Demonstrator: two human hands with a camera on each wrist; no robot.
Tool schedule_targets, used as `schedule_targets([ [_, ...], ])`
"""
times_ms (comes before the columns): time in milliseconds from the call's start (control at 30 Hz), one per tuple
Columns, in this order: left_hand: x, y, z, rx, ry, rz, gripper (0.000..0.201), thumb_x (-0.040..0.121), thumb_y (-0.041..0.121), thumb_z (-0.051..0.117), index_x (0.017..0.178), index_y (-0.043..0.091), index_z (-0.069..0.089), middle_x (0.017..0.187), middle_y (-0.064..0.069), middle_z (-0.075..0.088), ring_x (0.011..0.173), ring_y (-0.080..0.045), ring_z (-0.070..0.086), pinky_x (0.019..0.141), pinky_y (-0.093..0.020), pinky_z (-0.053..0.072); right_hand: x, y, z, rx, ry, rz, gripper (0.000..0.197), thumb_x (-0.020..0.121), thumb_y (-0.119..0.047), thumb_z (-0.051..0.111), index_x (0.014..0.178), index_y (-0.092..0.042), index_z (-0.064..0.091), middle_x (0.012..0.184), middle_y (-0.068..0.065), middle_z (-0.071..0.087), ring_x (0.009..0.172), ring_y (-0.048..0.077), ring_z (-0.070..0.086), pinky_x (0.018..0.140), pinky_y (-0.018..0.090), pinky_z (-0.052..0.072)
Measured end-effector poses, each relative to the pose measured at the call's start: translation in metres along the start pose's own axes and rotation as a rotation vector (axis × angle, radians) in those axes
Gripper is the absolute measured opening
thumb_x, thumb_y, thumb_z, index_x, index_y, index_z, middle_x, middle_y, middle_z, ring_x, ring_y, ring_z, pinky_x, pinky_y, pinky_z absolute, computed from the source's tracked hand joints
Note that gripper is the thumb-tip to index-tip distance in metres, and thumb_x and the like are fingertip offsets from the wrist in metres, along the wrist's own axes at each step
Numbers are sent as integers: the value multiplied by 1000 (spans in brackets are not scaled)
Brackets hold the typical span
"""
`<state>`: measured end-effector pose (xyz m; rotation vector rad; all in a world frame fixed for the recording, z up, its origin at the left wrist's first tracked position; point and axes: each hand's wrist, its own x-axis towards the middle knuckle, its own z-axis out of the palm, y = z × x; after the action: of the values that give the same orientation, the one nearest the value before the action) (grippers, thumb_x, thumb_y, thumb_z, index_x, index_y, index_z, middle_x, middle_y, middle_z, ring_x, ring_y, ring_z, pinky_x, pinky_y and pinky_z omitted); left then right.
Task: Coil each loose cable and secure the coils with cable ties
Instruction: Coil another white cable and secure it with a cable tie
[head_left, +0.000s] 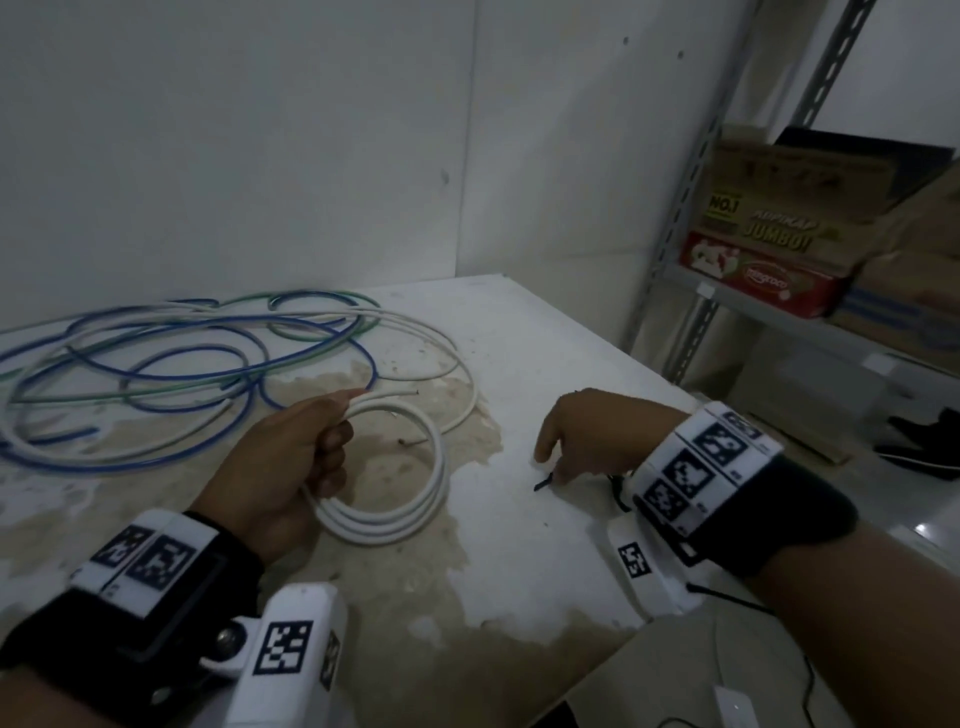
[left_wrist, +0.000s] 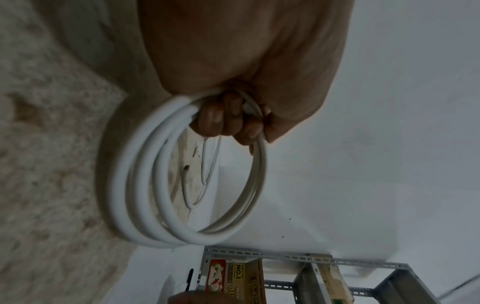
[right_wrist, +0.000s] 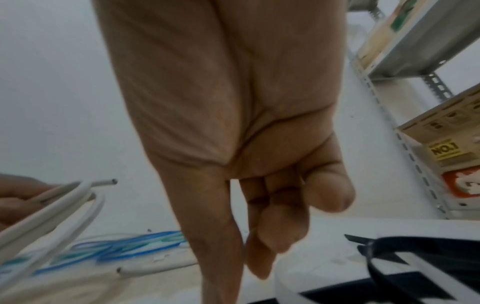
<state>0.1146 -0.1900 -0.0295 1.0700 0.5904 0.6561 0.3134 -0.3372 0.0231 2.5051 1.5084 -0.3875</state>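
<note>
The white cable coil (head_left: 395, 478), wound in about three loops, is held just above the stained white desk (head_left: 519, 353), gripped at its left edge by the left hand (head_left: 291, 457), whose fingers (left_wrist: 221, 117) are curled tight round the bundled strands. One cut end of the cable pokes out past the thumb. To the right, apart from the coil, the right hand (head_left: 592, 436) reaches down to the desk with its fingers (right_wrist: 270, 230) bent downward and close together beside a small black cable tie (head_left: 543, 483); whether they pinch the tie or only touch it cannot be told. Behind the coil, toward the wall, loose blue, green and white cables (head_left: 197, 353) lie in tangled loops on the desk, one white strand running near the coil's far side. At the far right stands a metal shelf rack (head_left: 691, 218) holding cardboard boxes (head_left: 769, 234).
</note>
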Motion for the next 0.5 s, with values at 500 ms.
schedule_targets([
  [500,0,-1,-4,-157,-77,-13,27,101,15,34,112,9,58,57,5,42,40,-4,31,37,-16,30,1,18,-45,167,313,-110,4,84,-21,69,82,-20,66,79,-9,59,71,8,51,57,14,35],
])
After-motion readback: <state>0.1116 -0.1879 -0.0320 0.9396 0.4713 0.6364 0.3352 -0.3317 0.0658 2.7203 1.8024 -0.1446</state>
